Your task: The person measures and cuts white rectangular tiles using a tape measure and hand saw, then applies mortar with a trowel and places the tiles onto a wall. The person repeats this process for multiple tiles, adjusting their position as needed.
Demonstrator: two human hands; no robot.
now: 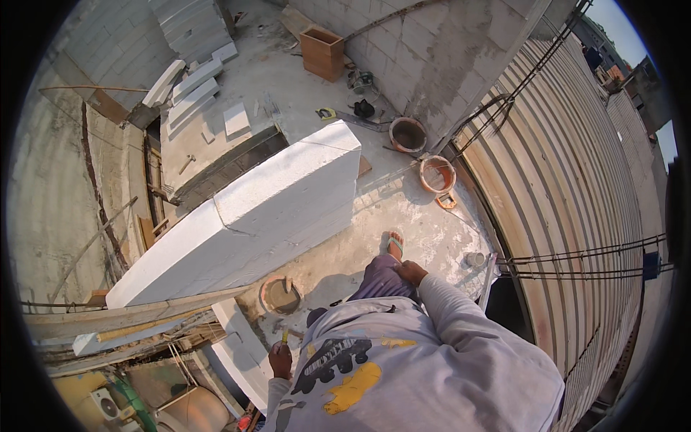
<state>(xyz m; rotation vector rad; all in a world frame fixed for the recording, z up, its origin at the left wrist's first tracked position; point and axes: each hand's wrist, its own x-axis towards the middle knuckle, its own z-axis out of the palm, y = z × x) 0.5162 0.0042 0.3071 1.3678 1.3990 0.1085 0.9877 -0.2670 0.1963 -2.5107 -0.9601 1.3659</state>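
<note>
My left hand [281, 358] grips a short yellow object [284, 338] low in the view, beside white blocks [242, 342]. My right hand [412, 272], fingers curled, rests against the purple trousers [381, 277] on my thigh; whether anything is inside it I cannot make out. A long white block wall [277, 198] crosses ahead of me. A round container of grey mix [279, 295] sits on the floor to my left, near its foot. My sandalled foot [394, 245] is on the concrete floor.
Loose blocks [194, 93] lie beyond the wall, with a hammer [186, 164]. Two buckets [407, 135] [437, 174], a saw [353, 119] and a wooden box [322, 54] stand farther off. Corrugated roofing [576, 194] and rebar lie beyond the right edge; an opening drops away lower left.
</note>
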